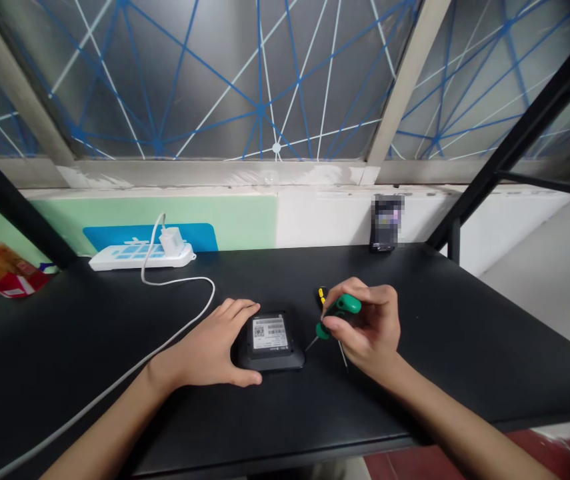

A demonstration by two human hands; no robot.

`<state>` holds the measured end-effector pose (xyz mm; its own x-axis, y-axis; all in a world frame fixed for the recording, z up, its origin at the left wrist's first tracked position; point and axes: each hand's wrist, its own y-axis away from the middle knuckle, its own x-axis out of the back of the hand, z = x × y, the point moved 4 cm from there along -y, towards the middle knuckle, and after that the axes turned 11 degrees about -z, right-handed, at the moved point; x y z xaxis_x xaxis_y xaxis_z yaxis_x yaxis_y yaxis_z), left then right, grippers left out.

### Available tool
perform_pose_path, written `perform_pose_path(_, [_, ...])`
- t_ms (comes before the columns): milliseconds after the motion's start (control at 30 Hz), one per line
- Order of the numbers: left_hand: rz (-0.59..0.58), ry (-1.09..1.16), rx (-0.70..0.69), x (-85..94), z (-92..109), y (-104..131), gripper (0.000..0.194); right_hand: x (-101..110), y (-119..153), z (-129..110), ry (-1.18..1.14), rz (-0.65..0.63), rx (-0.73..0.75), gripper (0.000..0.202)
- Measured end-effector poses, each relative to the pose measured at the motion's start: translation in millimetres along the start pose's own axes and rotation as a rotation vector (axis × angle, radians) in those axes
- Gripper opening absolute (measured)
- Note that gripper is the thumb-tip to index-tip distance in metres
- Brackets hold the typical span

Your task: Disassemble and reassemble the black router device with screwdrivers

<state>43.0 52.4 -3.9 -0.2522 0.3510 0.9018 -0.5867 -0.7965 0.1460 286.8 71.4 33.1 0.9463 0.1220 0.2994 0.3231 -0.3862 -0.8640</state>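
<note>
A black box-shaped electronic device (271,361) lies on the black table, its white printed label with a square code facing up. My left hand (215,347) grips its left side, fingers along the far edge and thumb at the near edge. In my right hand (369,327) is a screwdriver (349,304) with a green handle. Its thin shaft slants down to the left, and the tip meets the device's right near corner. Behind the right hand lies a second tool with a yellow and black handle (321,295), partly hidden; a thin metal shaft shows below the hand.
A white power strip (139,256) with a plugged-in charger (171,241) stands at the back left. Its white cable (115,387) runs across the table's left side. A bottle (2,263) lies far left. A blurred dark object (385,225) leans against the back wall.
</note>
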Motion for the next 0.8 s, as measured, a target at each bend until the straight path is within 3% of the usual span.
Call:
perform_pose_path(233, [0.014, 0.001, -0.011, 0.3, 0.4, 0.8, 0.095, -2.1, -1.7, 0.5, -0.022, 0.015, -0.030, 0.037])
perform_pose_path(433, [0.007, 0.006, 0.006, 0.3, 0.1, 0.6, 0.097, 20.7, 17.5, 0.8, 0.031, 0.059, -0.178, 0.035])
perform_pose_path(633, [0.016, 0.002, 0.005, 0.6, 0.3, 0.6, 0.096, 57.4, 60.7, 5.0, 0.081, 0.118, -0.523, 0.039])
perform_pose_path(800, [0.003, 0.008, 0.007, 0.9, 1.4, 0.1, 0.098, 72.1, 94.9, 10.2, 0.018, 0.176, -0.833, 0.043])
